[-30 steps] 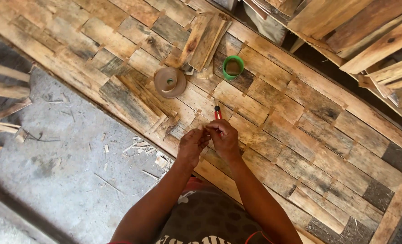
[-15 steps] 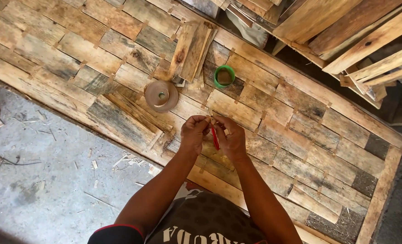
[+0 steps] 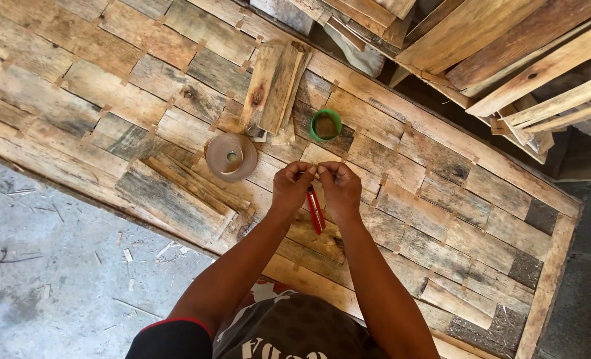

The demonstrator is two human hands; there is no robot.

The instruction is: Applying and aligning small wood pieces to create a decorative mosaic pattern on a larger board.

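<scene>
tape roll [image 3: 231,157] sits left on the wooden panel [image 3: 442,199]; left hand [image 3: 291,187] and right hand [image 3: 339,189] pinch something tiny mid-panel, red-handled pliers [image 3: 316,210] tucked beneath. loose pinch, and it drops between slats.

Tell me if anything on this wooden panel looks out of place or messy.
Nothing looks damaged. A loose bundle of thin slats lies askew across the patchwork panel, near the tape roll. Wood chips litter the concrete floor beside it. The left hand and right hand meet above a red tool.
</scene>
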